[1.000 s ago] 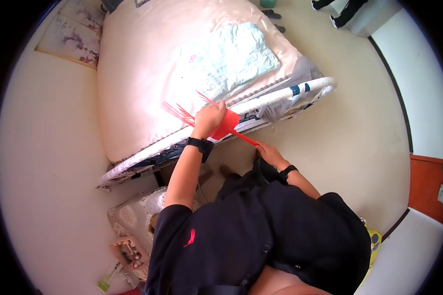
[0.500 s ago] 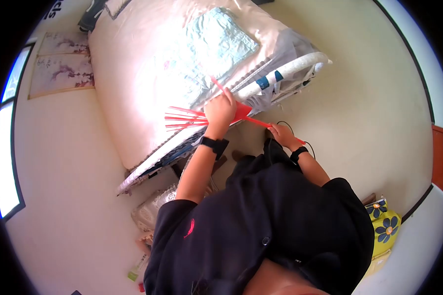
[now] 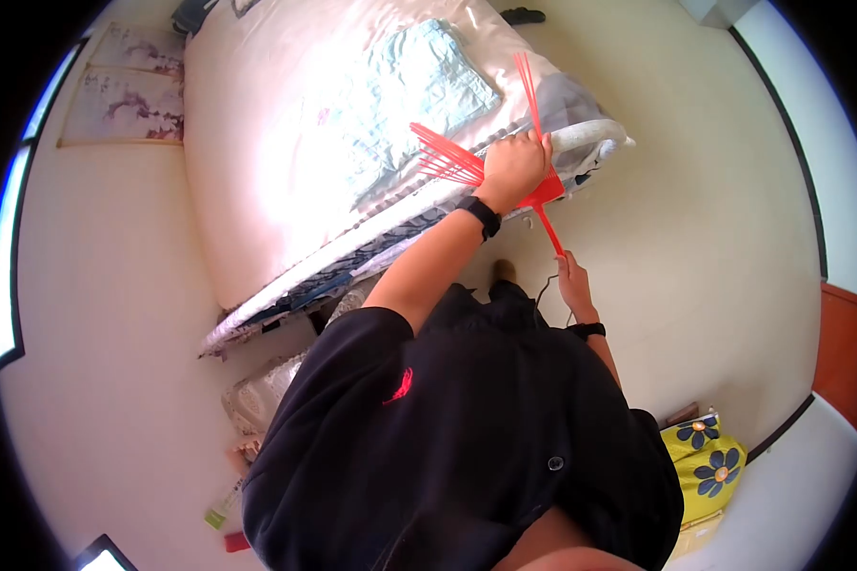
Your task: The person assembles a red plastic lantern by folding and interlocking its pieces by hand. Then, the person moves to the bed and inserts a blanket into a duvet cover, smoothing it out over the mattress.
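Note:
A red plastic fly swatter (image 3: 543,193), its head divided into long thin strips, is between my two hands beside the bed. My left hand (image 3: 516,167) is closed around the strips near the flat base. One bunch of strips fans out to the left of it, and a narrower bunch points up past its fingers. Lower down, my right hand (image 3: 573,285) grips the end of the thin handle. The part of the strips under my left hand is hidden.
The bed (image 3: 248,181) has a white rail (image 3: 286,300) along its near edge, and a folded light-blue cloth (image 3: 428,86) lies on top. A dark cord (image 3: 544,285) hangs near my right hand. A yellow flowered bag (image 3: 709,466) stands at lower right.
Both hands and the fly swatter have shifted to the right and the handle points more steeply down. The strips have turned upward, with one bunch now rising above my left hand.

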`<state>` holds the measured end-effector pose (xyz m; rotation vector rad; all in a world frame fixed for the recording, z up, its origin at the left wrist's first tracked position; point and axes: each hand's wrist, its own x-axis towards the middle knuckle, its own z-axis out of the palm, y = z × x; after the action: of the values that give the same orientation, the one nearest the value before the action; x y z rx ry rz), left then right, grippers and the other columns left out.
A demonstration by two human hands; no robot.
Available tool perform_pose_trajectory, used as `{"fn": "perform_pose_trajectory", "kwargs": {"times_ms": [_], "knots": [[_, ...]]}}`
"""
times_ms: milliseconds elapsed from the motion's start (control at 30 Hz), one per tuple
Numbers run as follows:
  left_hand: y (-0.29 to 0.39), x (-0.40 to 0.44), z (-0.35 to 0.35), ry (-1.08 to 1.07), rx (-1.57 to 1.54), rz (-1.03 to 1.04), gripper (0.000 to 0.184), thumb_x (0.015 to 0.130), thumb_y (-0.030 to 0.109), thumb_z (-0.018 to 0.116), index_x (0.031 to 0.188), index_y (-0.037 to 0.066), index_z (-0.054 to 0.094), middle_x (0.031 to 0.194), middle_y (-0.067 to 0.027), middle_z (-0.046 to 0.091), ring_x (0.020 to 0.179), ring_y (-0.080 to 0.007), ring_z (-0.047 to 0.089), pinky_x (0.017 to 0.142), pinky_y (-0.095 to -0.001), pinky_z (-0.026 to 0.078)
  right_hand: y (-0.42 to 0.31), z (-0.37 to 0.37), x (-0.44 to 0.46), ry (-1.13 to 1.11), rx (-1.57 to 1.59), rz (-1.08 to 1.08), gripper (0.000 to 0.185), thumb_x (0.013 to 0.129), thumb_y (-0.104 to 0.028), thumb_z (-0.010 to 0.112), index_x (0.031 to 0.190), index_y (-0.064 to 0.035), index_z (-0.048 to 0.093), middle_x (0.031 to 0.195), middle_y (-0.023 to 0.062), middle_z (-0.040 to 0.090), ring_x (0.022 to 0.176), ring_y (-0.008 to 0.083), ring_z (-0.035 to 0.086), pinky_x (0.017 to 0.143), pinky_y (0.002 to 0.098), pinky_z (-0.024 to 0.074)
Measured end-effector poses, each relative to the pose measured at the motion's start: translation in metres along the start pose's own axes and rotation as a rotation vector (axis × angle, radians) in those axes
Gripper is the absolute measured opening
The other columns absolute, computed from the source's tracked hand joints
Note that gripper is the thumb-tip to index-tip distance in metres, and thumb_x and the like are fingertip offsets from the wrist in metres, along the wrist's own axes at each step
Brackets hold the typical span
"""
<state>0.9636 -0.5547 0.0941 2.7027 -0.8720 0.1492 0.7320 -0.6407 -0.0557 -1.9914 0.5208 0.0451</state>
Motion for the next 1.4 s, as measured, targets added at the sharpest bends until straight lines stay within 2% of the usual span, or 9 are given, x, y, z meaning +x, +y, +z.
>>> {"fn": "perform_pose_trajectory", "kwargs": {"times_ms": [267, 467, 600, 733, 1000, 1100, 1200, 1267, 1400], "knots": [[-0.045, -0.032, -0.030, -0.136, -0.067, -0.015, 0.049, 0.096, 0.030, 0.032, 0.069, 0.002, 0.062, 0.068, -0.0178, 0.064, 0.060, -0.0364, 0.062, 0.060, -0.0448, 0.050, -0.004, 0.016, 0.003, -0.150, 0.028, -0.012, 0.034, 0.098, -0.039, 0.042, 0.103, -0.0089, 0.058, 0.068, 0.0160, 0.057, 0.062, 0.0336, 0.057, 0.058, 0.0370, 0.0438], [-0.139, -0.087, -0.064, -0.234, -0.005, -0.415, 0.050, 0.097, 0.035, 0.030, 0.076, 0.001, 0.061, 0.070, -0.0210, 0.064, 0.070, -0.0403, 0.063, 0.070, -0.0518, 0.049, -0.045, -0.016, 0.022, -0.045, -0.200, -0.287, 0.032, 0.092, -0.039, 0.056, 0.093, -0.0084, 0.064, 0.066, 0.0136, 0.058, 0.057, 0.0325, 0.056, 0.053, 0.0368, 0.0434], [-0.212, -0.141, -0.096, -0.130, 0.232, -0.356, 0.032, 0.093, 0.028, 0.042, 0.098, 0.006, 0.064, 0.097, -0.0198, 0.066, 0.078, -0.0384, 0.065, 0.073, -0.0496, 0.051, -0.112, -0.055, 0.032, 0.235, -0.448, -0.544, 0.022, 0.084, -0.032, 0.067, 0.087, -0.0103, 0.067, 0.066, 0.0092, 0.061, 0.056, 0.0283, 0.058, 0.050, 0.0352, 0.0436], [-0.252, -0.195, -0.112, 0.305, 0.039, -0.742, 0.033, 0.093, 0.029, 0.044, 0.107, 0.007, 0.064, 0.107, -0.0160, 0.065, 0.091, -0.0372, 0.062, 0.081, -0.0444, 0.049, -0.171, -0.081, 0.045, 0.389, -0.576, -0.778, 0.017, 0.081, -0.027, 0.070, 0.087, -0.0112, 0.068, 0.070, 0.0068, 0.063, 0.058, 0.0263, 0.059, 0.051, 0.0344, 0.0443], [-0.269, -0.253, -0.135, 0.128, 0.002, -0.877, 0.035, 0.094, 0.031, 0.043, 0.088, 0.006, 0.066, 0.090, -0.0142, 0.067, 0.087, -0.0347, 0.062, 0.078, -0.0443, 0.047, -0.288, -0.104, 0.103, 0.715, -0.252, -0.639, 0.027, 0.094, -0.018, 0.055, 0.118, -0.0100, 0.062, 0.093, 0.0127, 0.069, 0.075, 0.0258, 0.067, 0.064, 0.0314, 0.0506], [-0.294, -0.279, -0.128, 0.234, 0.138, -0.755, 0.033, 0.093, 0.029, 0.045, 0.079, 0.006, 0.064, 0.080, -0.0122, 0.066, 0.079, -0.0321, 0.062, 0.077, -0.0428, 0.045, -0.339, -0.098, 0.129, 0.742, -0.449, -0.784, 0.033, 0.097, -0.019, 0.050, 0.129, -0.0157, 0.055, 0.084, 0.0115, 0.068, 0.068, 0.0191, 0.064, 0.062, 0.0309, 0.0486], [-0.311, -0.296, -0.138, 0.371, 0.149, -0.716, 0.033, 0.092, 0.026, 0.048, 0.071, 0.006, 0.063, 0.072, -0.0115, 0.064, 0.071, -0.0311, 0.061, 0.073, -0.0422, 0.043, -0.397, -0.082, 0.159, 0.799, -0.699, -0.778, 0.036, 0.093, -0.015, 0.053, 0.128, -0.0177, 0.055, 0.089, 0.0126, 0.068, 0.074, 0.0274, 0.066, 0.065, 0.0352, 0.0503], [-0.318, -0.304, -0.147, 0.279, 0.123, -0.703, 0.035, 0.090, 0.024, 0.049, 0.063, 0.005, 0.059, 0.066, -0.0109, 0.062, 0.065, -0.0302, 0.059, 0.068, -0.0416, 0.042, -0.433, -0.057, 0.189, 0.861, -0.689, -1.059, 0.041, 0.092, -0.011, 0.051, 0.131, -0.0219, 0.054, 0.078, 0.0109, 0.065, 0.069, 0.0296, 0.064, 0.063, 0.0382, 0.0496], [-0.324, -0.305, -0.136, 0.486, 0.194, -0.609, 0.033, 0.083, 0.017, 0.055, 0.051, 0.008, 0.054, 0.055, -0.0084, 0.057, 0.055, -0.0261, 0.055, 0.058, -0.0387, 0.039, -0.379, 0.049, 0.315, 0.163, -1.305, -0.796, 0.030, 0.091, -0.015, 0.046, 0.115, -0.0149, 0.064, 0.094, 0.0132, 0.066, 0.082, 0.0294, 0.065, 0.067, 0.0393, 0.0510]]}}
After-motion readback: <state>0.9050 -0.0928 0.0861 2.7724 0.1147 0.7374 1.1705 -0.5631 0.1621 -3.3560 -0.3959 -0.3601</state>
